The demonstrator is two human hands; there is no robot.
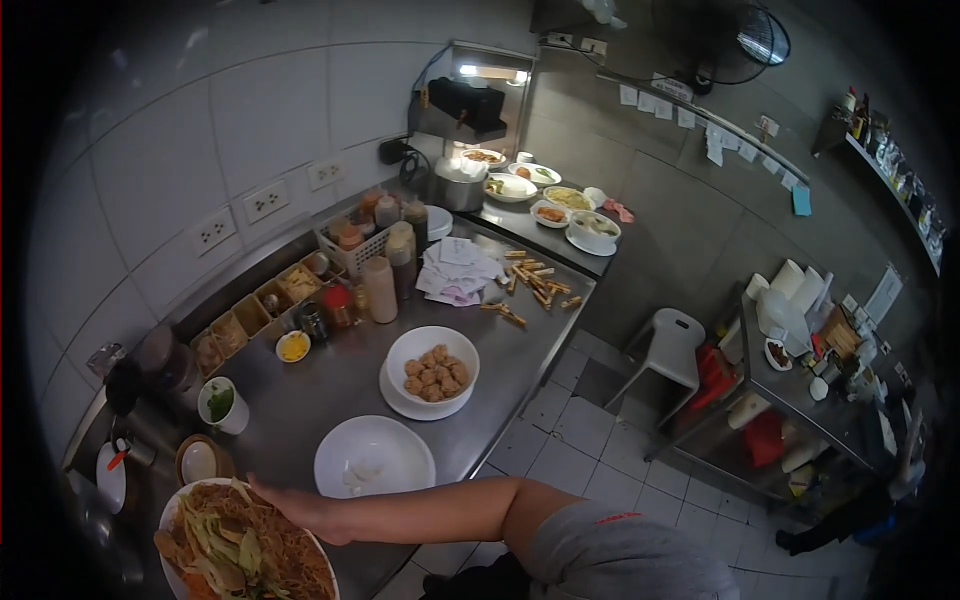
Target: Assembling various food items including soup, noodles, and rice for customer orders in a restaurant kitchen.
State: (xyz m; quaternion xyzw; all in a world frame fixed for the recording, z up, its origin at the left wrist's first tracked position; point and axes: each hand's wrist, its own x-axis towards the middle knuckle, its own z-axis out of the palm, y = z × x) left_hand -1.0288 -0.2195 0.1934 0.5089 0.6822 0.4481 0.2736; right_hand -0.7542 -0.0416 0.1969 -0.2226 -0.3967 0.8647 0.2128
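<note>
My right arm reaches across from the lower right, and my right hand [300,508] is at the rim of a white plate of noodles [245,545]. The hand appears closed on the plate's edge, its fingertips partly hidden. Brown noodles topped with pale green cabbage and carrot pieces fill the plate, which is cut off by the lower edge. My left hand is not in view. Just beyond my forearm lies a white plate [375,450] with a few pale scraps. Farther off, a white bowl of browned balls [435,372] rests on another plate.
Along the wall stand condiment bottles [380,290], a divided ingredient tray [250,312] and a cup of green leaves [222,405]. Paper slips [458,270] and wooden clothespins [540,280] lie farther back. Several filled dishes [570,199] sit on the far counter. A stool [668,345] stands right.
</note>
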